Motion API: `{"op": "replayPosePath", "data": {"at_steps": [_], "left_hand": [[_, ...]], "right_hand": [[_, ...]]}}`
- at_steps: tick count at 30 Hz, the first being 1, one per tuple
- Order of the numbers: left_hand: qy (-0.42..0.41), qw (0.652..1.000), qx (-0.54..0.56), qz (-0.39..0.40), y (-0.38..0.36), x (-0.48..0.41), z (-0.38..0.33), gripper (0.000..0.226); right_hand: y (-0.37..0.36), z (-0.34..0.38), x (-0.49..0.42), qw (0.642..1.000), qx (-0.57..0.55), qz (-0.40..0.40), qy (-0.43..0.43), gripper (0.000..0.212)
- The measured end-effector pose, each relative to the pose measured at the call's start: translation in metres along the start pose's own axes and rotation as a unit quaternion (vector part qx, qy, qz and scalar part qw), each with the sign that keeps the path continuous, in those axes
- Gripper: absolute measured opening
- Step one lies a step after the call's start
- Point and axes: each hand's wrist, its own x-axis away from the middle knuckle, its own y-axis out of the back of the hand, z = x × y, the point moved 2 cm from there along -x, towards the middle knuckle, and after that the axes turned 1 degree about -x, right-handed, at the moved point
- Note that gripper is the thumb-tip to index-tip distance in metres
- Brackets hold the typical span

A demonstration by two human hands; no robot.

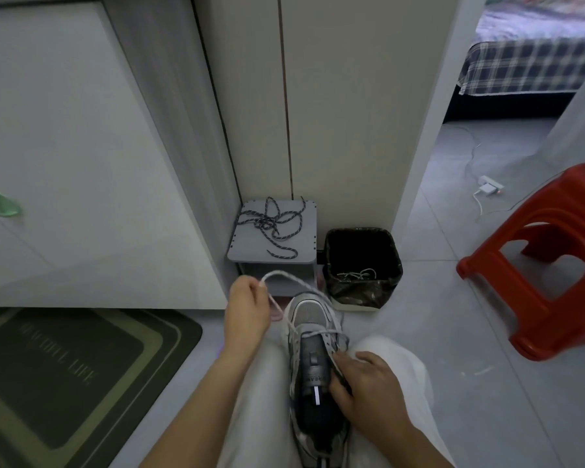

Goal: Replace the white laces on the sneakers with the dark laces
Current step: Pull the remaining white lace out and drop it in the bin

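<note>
One sneaker (pixel 309 314) between two knees: left hand (pixel 249 307) pinches its single white lace (pixel 284 273), right hand (pixel 363 388) grips its side; one tangle of dark laces (pixel 272 221) beyond.

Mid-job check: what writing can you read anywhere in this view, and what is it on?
"LIFE": last word printed on the doormat; the words before it are too blurred to read.
"REAM": letters on the tongue label of the sneaker, cut off beside the right hand; uncertain.
No other text is visible.
</note>
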Motion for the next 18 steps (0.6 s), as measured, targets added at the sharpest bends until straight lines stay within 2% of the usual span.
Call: {"op": "replayPosePath", "data": {"at_steps": [4,6,10,13,14,16,18], "left_hand": [[0.005,0.978,-0.127,0.163,-0.011,-0.002,0.016,0.030],[0.014,0.967,-0.151,0.205,-0.022,0.011,0.032,0.030],[-0.018,0.980,-0.126,0.154,-0.031,0.031,0.033,0.011],[-0.029,0.985,-0.122,0.115,-0.033,0.031,0.030,0.012],[-0.025,0.991,-0.092,0.092,-0.030,0.027,0.029,0.011],[0.008,0.998,0.038,0.044,-0.023,0.016,0.028,0.009],[0.034,0.992,0.114,0.038,-0.020,0.009,0.027,0.008]], "right_hand": [[-0.001,0.000,0.000,1.000,0.002,0.008,-0.004,0.032],[-0.001,0.001,0.000,1.000,-0.003,0.010,-0.007,0.033],[0.002,0.003,-0.001,1.000,0.013,-0.001,0.000,0.032],[0.004,0.004,-0.001,1.000,0.012,-0.003,0.004,0.033],[0.004,0.005,-0.001,1.000,0.011,-0.006,0.005,0.034],[0.005,0.006,-0.001,1.000,0.009,-0.009,0.002,0.032],[0.006,0.006,-0.001,1.000,0.007,-0.009,0.003,0.030]]}}
